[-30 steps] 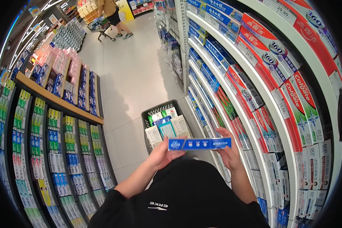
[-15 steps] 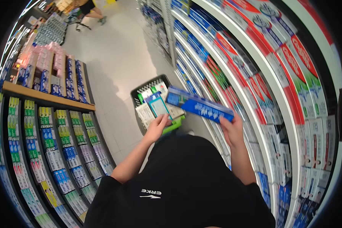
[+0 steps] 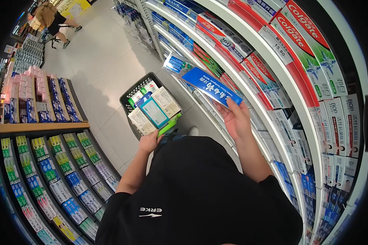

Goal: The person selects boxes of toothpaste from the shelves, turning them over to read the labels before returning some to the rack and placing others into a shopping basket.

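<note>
A long blue toothpaste box (image 3: 208,85) with white lettering is pinched at its lower right end by my right hand (image 3: 236,117), beside the shelf on the right. My left hand (image 3: 149,141) is closed round the end of the bright green handle (image 3: 169,124) of a dark shopping basket (image 3: 124,100), low in front of my body. Inside the basket lie a teal and white pack (image 3: 153,112), a cream box (image 3: 166,101) and several other packages.
Toothpaste shelves (image 3: 291,65) curve along the right side. A rack of toothbrushes (image 3: 57,175) stands at the left, with a wooden ledge (image 3: 41,126) behind it. Far up the tiled aisle (image 3: 98,53) a person (image 3: 53,20) walks beside a cart.
My left hand has let go of the blue box and moved down left onto the green handle. My right hand alone now holds the box, tilted. The view has shifted right.
</note>
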Demonstrator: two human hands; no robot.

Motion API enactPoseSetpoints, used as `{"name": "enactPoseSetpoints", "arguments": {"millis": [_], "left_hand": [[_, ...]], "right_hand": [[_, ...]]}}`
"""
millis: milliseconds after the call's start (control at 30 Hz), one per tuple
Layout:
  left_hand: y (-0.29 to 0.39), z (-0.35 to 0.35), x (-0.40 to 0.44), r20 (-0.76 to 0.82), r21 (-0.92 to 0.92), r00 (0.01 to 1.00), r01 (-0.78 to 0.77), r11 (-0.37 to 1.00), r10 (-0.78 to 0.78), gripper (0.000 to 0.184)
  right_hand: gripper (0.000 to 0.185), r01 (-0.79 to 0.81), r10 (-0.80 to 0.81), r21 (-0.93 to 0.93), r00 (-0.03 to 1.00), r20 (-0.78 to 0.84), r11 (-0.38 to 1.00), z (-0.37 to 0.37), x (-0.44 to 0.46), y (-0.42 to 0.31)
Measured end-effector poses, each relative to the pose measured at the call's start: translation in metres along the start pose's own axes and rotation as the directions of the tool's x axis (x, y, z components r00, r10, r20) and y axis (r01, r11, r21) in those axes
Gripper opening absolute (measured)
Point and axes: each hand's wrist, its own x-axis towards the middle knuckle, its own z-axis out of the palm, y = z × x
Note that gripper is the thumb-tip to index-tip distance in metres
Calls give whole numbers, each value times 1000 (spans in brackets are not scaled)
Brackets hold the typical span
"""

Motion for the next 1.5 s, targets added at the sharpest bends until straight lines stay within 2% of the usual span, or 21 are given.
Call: {"name": "enactPoseSetpoints", "arguments": {"millis": [100, 200, 300, 400, 433, 567, 600, 733, 767, 867, 967, 1100, 1133, 1167, 1200, 1233, 1333, 1400, 1500], "left_hand": [[-6, -4, 5, 47, 16, 998, 36, 999, -37, 42], [-12, -6, 13, 83, 2, 994, 76, 997, -76, 42], [-18, -12, 21, 112, -2, 987, 113, 994, -112, 42], [-25, -23, 34, 113, -2, 983, 144, 990, -143, 43], [-27, -26, 38, 114, -5, 982, 153, 988, -152, 43], [-45, -33, 56, 113, -12, 979, 171, 985, -168, 43], [-50, -34, 60, 116, -12, 979, 171, 985, -168, 44], [-72, -42, 80, 107, -22, 981, 166, 986, -163, 43], [-77, -45, 84, 107, -21, 981, 165, 986, -162, 43], [-94, -50, 98, 81, -37, 986, 152, 988, -149, 42], [-111, -53, 109, 55, -61, 990, 133, 989, -130, 42], [-131, -57, 124, 27, -72, 994, 109, 991, -107, 41], [-135, -59, 127, 21, -82, 995, 97, 992, -96, 41], [-139, -62, 130, 14, -91, 996, 84, 992, -83, 40], [-142, -63, 133, 6, -102, 998, 68, 993, -68, 40], [-146, -63, 136, -13, -118, 998, 56, 991, -58, 39], [-153, -71, 142, 31, -163, 998, 66, 984, -62, 37], [-155, -73, 145, 4, -160, 998, 62, 985, -62, 37], [-164, -62, 146, -41, -138, 998, 42, 990, -48, 37]], "right_hand": [[29, 1, -2, 21, 999, 34, 1000, 6, 4, -1], [31, 108, -108, 4, 987, 116, 994, 17, 13, -3], [32, 141, -147, 60, 982, 115, 988, 19, 28, -2], [31, 128, -164, 175, 964, 209, 976, 18, 43, 0], [32, 126, -156, 143, 961, 228, 982, 22, 46, 1], [35, -57, 40, 140, 992, 120, 989, 46, 48, 9], [35, -154, 137, 131, 982, 132, 979, 38, 50, 19], [32, -313, 296, 75, 939, 177, 947, 52, 41, 47], [37, -414, 401, 45, 900, 172, 909, 59, 35, 48], [49, -417, 540, -403, 798, 267, 815, 72, 25, 62], [59, -391, 601, -514, 722, 343, 764, 93, 35, 72], [72, -288, 501, -589, 833, 235, 755, 117, 84, 78], [75, -103, 326, -630, 912, 249, 770, 123, 103, 76], [79, 150, 148, -697, 925, 349, 701, 132, 126, 64], [83, 377, -36, -737, 900, 434, 560, 141, 149, 53], [85, 371, -68, -824, 923, 380, 429, 151, 163, 34], [85, 370, -257, -906, 914, 315, 207, 186, 203, -2], [74, 330, -375, -885, 814, 442, -327, 200, 228, -19], [65, 274, -287, -714, 778, 558, -645, 205, 262, -32]]}}
